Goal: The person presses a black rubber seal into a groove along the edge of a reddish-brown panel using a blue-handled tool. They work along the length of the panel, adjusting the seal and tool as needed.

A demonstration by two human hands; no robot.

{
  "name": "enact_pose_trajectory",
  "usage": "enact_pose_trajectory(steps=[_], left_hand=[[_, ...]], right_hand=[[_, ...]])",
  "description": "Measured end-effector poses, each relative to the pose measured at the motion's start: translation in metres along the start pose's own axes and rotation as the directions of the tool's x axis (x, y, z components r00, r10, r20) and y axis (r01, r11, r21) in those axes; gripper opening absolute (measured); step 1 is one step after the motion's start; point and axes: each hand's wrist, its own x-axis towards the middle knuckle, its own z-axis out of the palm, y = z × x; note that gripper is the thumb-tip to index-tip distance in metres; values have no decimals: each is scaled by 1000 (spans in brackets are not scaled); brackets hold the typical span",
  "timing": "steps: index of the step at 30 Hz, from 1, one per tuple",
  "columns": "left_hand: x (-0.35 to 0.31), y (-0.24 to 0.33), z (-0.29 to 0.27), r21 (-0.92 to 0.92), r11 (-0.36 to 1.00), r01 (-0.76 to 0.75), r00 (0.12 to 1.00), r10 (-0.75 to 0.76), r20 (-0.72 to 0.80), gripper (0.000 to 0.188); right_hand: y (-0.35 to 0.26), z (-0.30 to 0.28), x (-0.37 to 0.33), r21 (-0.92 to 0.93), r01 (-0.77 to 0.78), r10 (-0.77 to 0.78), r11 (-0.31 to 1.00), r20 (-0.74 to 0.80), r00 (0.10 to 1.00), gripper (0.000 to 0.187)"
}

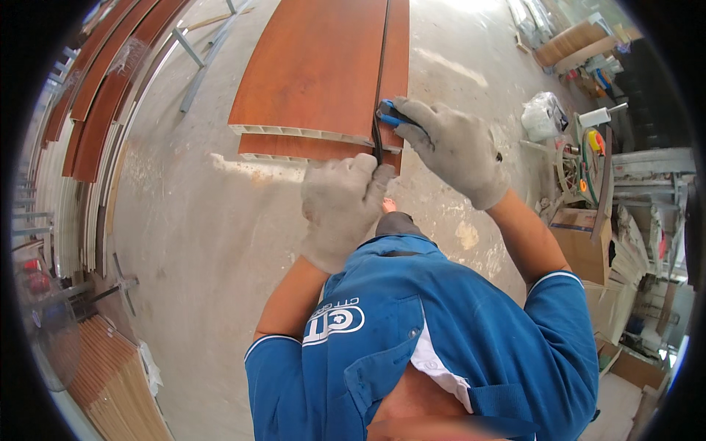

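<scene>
A wide reddish-brown wood-grain panel [312, 73] with a hollow-ribbed end reaches away from me, over another panel [294, 149] of the same colour. A thin black strip [380, 73] runs lengthwise along its right part and comes out at the near end. My left hand [340, 202], in a grey glove, is closed on the strip's near end. My right hand [457, 147], gloved too, grips a small blue and black hand tool [395, 115] just right of the strip. The tool's tip is at the strip; whether it touches cannot be made out.
Long brown panels [99, 110] are stacked at the left, near a metal frame [193, 59]. A fan [51, 323] and more boards [121, 375] stand at the lower left. On the right are a cardboard box [581, 239], a wrapped white bundle [543, 116] and assorted materials.
</scene>
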Motion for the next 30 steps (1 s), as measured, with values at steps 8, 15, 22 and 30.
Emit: enact_pose_trajectory(steps=[8, 15, 22, 30], left_hand=[[-5, -10, -13, 93, 994, 63, 993, -72, 97, 21], [-16, -17, -35, 53, 994, 95, 990, -100, 95, 21], [-9, -46, -60, 91, 979, 183, 953, -154, -260, 45], [36, -107, -49, -56, 995, 78, 972, -88, -220, 91]], right_hand=[[-11, 2, -11, -4, -44, 44, 999, 13, 999, 26], [-3, -4, -20, 329, -32, 40, 944, -18, 999, 30], [29, 8, 20, 50, -124, 128, 991, -100, 987, 30], [-13, 9, -4, -42, -110, 109, 993, -23, 994, 28]])
